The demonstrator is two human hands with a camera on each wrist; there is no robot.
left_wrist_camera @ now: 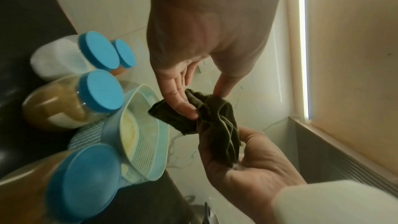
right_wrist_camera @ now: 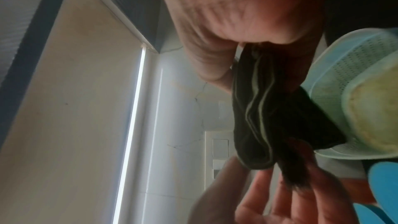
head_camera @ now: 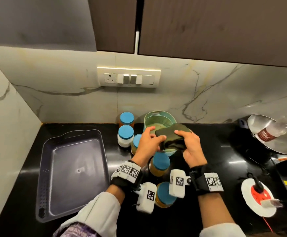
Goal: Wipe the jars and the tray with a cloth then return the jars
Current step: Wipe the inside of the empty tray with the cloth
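Both hands meet over the green basket (head_camera: pixel 158 119): the right hand (head_camera: pixel 191 147) clamps the bunched cloth (head_camera: pixel 171 139) lying crosswise, the left hand (head_camera: pixel 148 142) pinching its near-left end.

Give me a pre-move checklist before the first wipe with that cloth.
1. Cloth in hand: ok, right hand grips it bunched; left hand pinches one end.
2. Cloth clear of the green basket: ok, held above it.
3. Tray emptied for wiping: ok, nothing lies in it.
4. Jars out of the tray: ok, five blue-lidded jars stand on the counter beside it.
5. Lids tight: cannot tell.
6. Cloth damp or dry: cannot tell.
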